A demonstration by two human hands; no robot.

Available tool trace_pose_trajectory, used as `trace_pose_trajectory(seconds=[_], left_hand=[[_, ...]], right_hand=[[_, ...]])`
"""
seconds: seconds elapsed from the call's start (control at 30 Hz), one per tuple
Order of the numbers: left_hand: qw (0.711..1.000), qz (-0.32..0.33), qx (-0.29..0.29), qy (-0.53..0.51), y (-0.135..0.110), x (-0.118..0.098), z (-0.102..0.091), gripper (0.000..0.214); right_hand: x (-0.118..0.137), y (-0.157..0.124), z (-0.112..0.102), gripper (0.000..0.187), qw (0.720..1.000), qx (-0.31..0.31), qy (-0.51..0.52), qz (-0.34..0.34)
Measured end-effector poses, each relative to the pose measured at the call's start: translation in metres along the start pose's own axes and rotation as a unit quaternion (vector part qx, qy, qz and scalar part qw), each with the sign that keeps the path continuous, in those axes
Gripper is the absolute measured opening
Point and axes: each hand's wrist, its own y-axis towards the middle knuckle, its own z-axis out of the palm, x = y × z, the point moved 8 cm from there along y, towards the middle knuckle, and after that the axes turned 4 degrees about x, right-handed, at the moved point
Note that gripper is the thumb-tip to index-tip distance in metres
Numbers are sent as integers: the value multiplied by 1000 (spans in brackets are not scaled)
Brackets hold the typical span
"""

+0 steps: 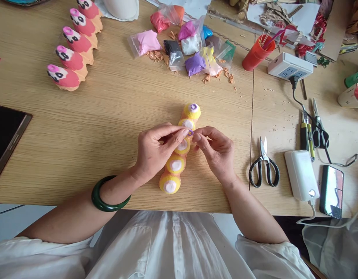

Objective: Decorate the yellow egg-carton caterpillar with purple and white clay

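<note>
A small ring of purple clay (190,132) is pinched between the thumb and forefinger of my left hand (158,145). Close against its right side are the fingertips of my right hand (215,149), closed together; whether they grip the ring or something tiny is hidden. Beneath both hands lies a row of joined egg-carton cups (170,184), painted yellow with white round patches and orange-brown sides. The farthest cup (192,111) bears a purple ring on its white patch. My left hand covers part of the row's middle.
Pink-and-white cups with eyes (69,77) stand at upper left, near a tablet-like device (10,141). Clay bags (195,64) lie at the back. Rightward are a red cup (258,53), black-handled scissors (264,162), a power strip (290,66), a white power bank (301,174) and a phone (332,192).
</note>
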Motion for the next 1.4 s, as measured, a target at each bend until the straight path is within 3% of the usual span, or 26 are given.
trace_pose_trajectory(seconds=[0.2, 0.47, 0.63, 0.8, 1.03, 1.27, 1.4], left_hand=[[1000, 18, 16, 0, 0, -5, 2, 30], [995, 84, -46, 35, 12, 3, -9, 26], [995, 89, -24, 32, 16, 11, -4, 23], [997, 74, -10, 11, 18, 20, 3, 23], [997, 19, -6, -79, 25, 36, 6, 20], [994, 14, -1, -105, 26, 37, 8, 22], [994, 28, 0, -105, 27, 38, 9, 20]], right_hand=[[-8, 2, -1, 43, 1000, -26, -8, 10], [-14, 15, -18, 49, 995, -86, -19, 34], [0, 21, -10, 28, 991, -62, -122, -12], [14, 23, -5, 15, 967, -52, -239, -66], [35, 23, 6, 21, 911, -23, -384, -147], [47, 17, 23, 29, 771, -19, -595, -226], [45, 18, 26, 29, 741, -8, -631, -229]])
